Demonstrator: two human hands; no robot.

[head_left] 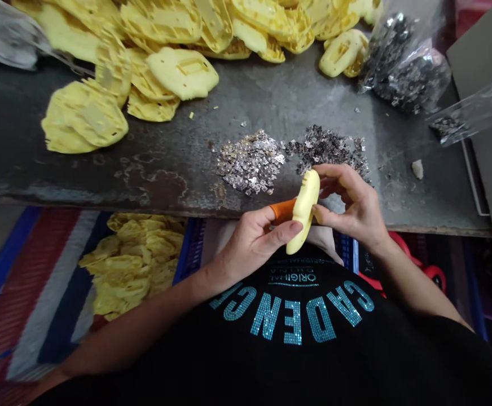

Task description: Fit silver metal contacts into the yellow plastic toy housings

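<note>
A yellow plastic part (303,210) is held edge-on at the near edge of the dark table (153,163). My left hand (252,239), with an orange cot on its index finger, pinches the part from the left. My right hand (350,203) grips it from the right, fingers curled around its upper end. Just behind the hands lie a pile of shiny small metal pieces (250,162) and a darker pile of small metal pieces (328,148).
A heap of yellow plastic parts (161,51) covers the table's back and left. Plastic bags of dark metal pieces (407,62) sit at the back right. Below the table on the left, a blue crate (189,248) holds more yellow parts (131,259). Something red (419,265) lies under my right arm.
</note>
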